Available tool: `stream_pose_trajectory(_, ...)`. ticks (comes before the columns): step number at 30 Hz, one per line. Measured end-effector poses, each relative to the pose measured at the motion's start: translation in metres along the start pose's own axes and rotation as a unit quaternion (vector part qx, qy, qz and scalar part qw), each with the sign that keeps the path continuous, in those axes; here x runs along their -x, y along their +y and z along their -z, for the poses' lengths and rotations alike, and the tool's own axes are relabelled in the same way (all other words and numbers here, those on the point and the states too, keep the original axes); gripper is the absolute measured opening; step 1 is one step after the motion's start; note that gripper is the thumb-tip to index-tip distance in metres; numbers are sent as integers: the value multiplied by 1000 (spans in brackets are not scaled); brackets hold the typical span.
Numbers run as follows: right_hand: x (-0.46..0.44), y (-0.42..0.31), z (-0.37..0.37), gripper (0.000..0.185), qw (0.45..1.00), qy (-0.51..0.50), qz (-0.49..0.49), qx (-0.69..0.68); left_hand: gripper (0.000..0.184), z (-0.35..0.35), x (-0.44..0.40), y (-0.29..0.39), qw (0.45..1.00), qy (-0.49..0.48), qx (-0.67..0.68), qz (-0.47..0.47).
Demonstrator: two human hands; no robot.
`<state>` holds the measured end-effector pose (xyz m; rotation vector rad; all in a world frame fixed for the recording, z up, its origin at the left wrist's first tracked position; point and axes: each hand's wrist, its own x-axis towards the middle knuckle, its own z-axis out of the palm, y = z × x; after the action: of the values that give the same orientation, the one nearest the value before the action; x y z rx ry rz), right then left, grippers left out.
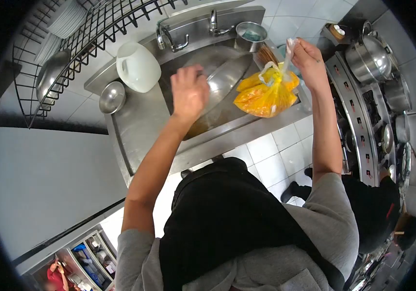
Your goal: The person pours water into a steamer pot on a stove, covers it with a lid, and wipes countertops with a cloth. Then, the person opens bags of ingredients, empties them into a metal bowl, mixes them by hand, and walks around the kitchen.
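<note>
A knotted clear plastic bag [267, 99] with yellow-orange contents hangs from my right hand [309, 58], whose fingers pinch its twisted top. The bag is over the right part of the steel sink [237, 127]. My left hand [189, 92] is above the left part of the basin, blurred, its fingers partly curled; whether it holds anything cannot be made out. Beside it in the basin lies a large shiny metal bowl or pan [229, 75].
A white plastic jug [138, 67] and a small metal bowl [113, 97] rest left of the basin. Behind it are two faucets [171, 39] and a metal pot [251, 36]. A wire rack [102, 24] hangs upper left. Another person [373, 208] stands near the stove at right.
</note>
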<state>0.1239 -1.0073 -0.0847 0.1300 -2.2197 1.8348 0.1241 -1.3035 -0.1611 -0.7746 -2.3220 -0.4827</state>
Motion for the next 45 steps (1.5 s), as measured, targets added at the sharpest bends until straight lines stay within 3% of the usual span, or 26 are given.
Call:
stream_pose_trajectory(1,1,1,7,24,1000,-4,-8,-14,13,-8,-6,5,1000,1,1,2)
stream_pose_trajectory(3,4,4,15,25,999,-11,-16,-26,14,-22,-15,13,992,1,25,-122)
stream_pose_trajectory(6,8,9,21,25,999,22,-24,-10,12,-33,-25,18,985,-9,27,-171)
stream_pose_trajectory(14,14,15,19,21,998,33,-45,-20,10,-27,-13,3,987,-13,11,-158)
stream_pose_trajectory(18,18,3,-7,21,996,4,-65,-52,17,-3,28,-18,997,50,48,37)
stream_pose_trajectory(20,17,-2,-19,21,994,-5,-66,-87,18,11,57,-25,974,102,84,184)
stream_pose_trajectory(21,15,-4,-24,19,991,-28,-36,-128,18,11,73,-30,973,110,74,191)
stream_pose_trajectory(23,14,-28,-44,19,990,-60,-23,-123,23,19,101,-41,855,261,275,355)
stream_pose_trajectory(25,15,-54,-66,18,986,-87,-25,-143,21,46,122,-52,821,286,225,439)
stream_pose_trajectory(26,13,-63,-76,18,985,-95,-23,-142,17,62,137,-62,856,265,136,421)
stream_pose_trajectory(29,4,-88,-107,17,947,-211,25,-240,9,93,183,-72,843,280,79,453)
stream_pose_trajectory(31,-3,-103,-133,18,935,-246,39,-253,9,97,227,-86,789,254,127,544)
stream_pose_trajectory(32,-3,-110,-147,18,925,-270,47,-262,9,98,243,-87,787,259,122,546)
stream_pose_trajectory(34,-3,-122,-177,20,918,-287,59,-269,11,102,263,-91,700,301,197,617)
stream_pose_trajectory(35,-5,-123,-191,20,901,-322,59,-285,14,104,262,-89,640,368,262,622)
stream_pose_trajectory(36,-6,-125,-209,20,883,-357,58,-300,14,108,274,-97,639,371,261,622)
stream_pose_trajectory(38,-5,-126,-247,20,885,-357,62,-291,19,116,298,-114,644,323,288,631)
stream_pose_trajectory(40,-6,-122,-282,21,848,-409,46,-335,22,119,311,-124,644,296,274,651)
stream_pose_trajectory(42,-3,-114,-300,22,860,-386,22,-332,25,119,313,-128,647,256,260,669)
stream_pose_trajectory(45,8,-110,-315,32,871,-419,-1,-256,39,119,319,-134,659,109,302,680)
